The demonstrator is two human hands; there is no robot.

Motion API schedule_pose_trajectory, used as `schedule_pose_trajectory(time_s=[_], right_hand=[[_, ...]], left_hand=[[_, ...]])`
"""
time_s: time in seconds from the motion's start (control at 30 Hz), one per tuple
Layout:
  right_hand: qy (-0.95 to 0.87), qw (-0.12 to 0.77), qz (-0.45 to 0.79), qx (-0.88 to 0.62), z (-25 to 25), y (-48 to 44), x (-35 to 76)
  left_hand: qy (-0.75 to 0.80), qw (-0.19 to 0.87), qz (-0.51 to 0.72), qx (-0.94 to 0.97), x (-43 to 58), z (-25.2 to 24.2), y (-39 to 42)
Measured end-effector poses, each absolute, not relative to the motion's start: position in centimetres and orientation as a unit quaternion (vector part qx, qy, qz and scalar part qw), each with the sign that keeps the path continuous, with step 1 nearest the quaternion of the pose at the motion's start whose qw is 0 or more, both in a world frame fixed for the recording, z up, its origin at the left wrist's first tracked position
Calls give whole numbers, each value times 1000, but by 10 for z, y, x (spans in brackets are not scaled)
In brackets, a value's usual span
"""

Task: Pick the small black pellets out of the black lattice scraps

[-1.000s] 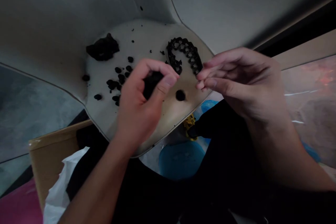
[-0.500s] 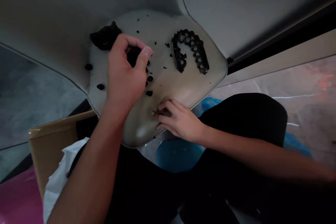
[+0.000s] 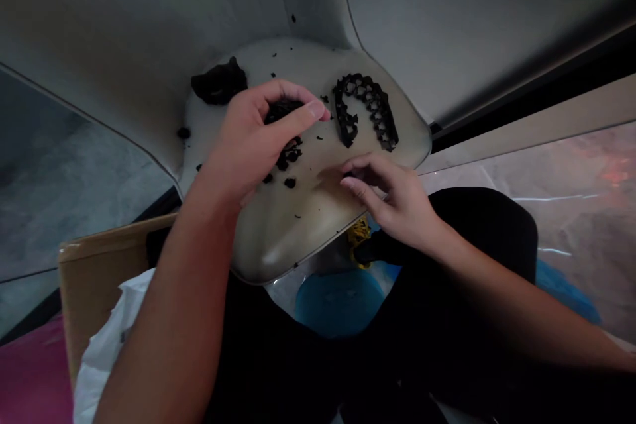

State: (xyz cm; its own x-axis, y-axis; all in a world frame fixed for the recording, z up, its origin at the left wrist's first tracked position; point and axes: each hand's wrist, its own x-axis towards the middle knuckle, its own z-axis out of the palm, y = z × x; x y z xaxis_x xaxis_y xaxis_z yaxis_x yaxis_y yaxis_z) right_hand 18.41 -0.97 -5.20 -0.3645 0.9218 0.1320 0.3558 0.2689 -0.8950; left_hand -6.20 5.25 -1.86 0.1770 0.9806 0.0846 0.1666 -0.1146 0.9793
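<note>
Head view looked down into curved grey walls point(image 3: 472, 20) that swept around a cream moulded panel point(image 3: 308, 225), which was tilted across the person's black-clothed lap point(image 3: 477, 225). Past the panel's lower left edge stood a cardboard box point(image 3: 94, 278) with a white plastic bag point(image 3: 114, 338) against it, and a blue basin point(image 3: 340, 303) sat beyond the panel's lower edge. The left hand point(image 3: 248, 146) was curled closed over a crumbly black clump point(image 3: 285, 110) on the panel, its fingers arched on top and its thumb side low. The right hand point(image 3: 397, 202) hung half open, its fingers loosely bent just above the panel, with a small dark bit point(image 3: 349, 174) showing under them; whether they pinched it could not be told. A black lattice strip point(image 3: 365, 109), bent into a hook shape, lay on the panel between the hands and the far edge. A larger black lump point(image 3: 218, 83) sat near the upper left edge, and small black crumbs point(image 3: 289, 182) were scattered around the left hand, while a yellow object point(image 3: 358, 237) showed beyond the lower edge
</note>
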Motion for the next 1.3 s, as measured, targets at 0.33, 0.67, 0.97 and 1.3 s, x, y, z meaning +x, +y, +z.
schedule_pose_trajectory(time_s=[0.33, 0.67, 0.97, 1.3], right_hand=[[-651, 441, 382, -485, -3, 25, 186], [-638, 497, 351, -473, -7, 43, 184], [-682, 500, 304, -438, -12, 37, 174], [-675, 530, 311, -409, -11, 37, 161]], left_hand=[[433, 377, 441, 690, -13, -68, 84], [449, 325, 501, 664, -12, -9, 35], [497, 291, 508, 641, -12, -5, 18], [461, 487, 542, 507, -19, -7, 15]])
